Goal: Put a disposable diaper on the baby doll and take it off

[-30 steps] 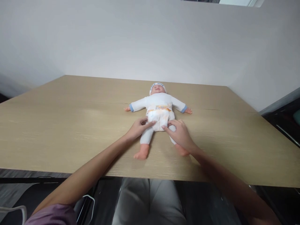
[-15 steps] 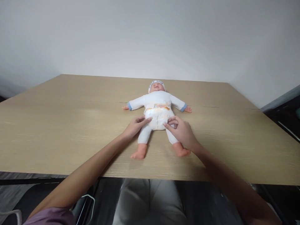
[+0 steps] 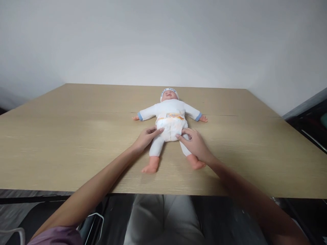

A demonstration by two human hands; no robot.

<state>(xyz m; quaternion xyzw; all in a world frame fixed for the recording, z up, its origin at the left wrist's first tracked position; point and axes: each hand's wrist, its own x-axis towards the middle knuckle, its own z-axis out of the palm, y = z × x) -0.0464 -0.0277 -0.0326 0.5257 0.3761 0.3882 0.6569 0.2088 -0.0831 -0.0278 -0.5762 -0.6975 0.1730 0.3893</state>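
The doll (image 3: 170,110) lies on its back in the middle of the tabletop (image 3: 63,136), arms spread, head away from me, feet toward me. Both my hands are on the diaper (image 3: 171,127) around its hips.

My left hand (image 3: 145,137) has an open grip: the fingers lie straight and flat against the diaper's left side at the top of the leg, pressing but holding nothing. My right hand (image 3: 196,145) looks to have a closed grip on the diaper, with thumb and forefinger pinching the edge at the other leg opening. The pinch is small at this reach, so I judge that rather than see it clearly.

I see a few risks. If the right pinch pulls harder than the left palm steadies, the light doll could slide or twist on the smooth wood. A sideways tug could drag the diaper crooked, or loosen the printed band at the waist. My arms are stretched far out, so my control is coarse, and my right wrist, close above the doll's foot (image 3: 198,165), could knock the leg.

I count one doll, one diaper, one cap (image 3: 168,91) on its head, two bare doll feet, two of my own hands and one tabletop.
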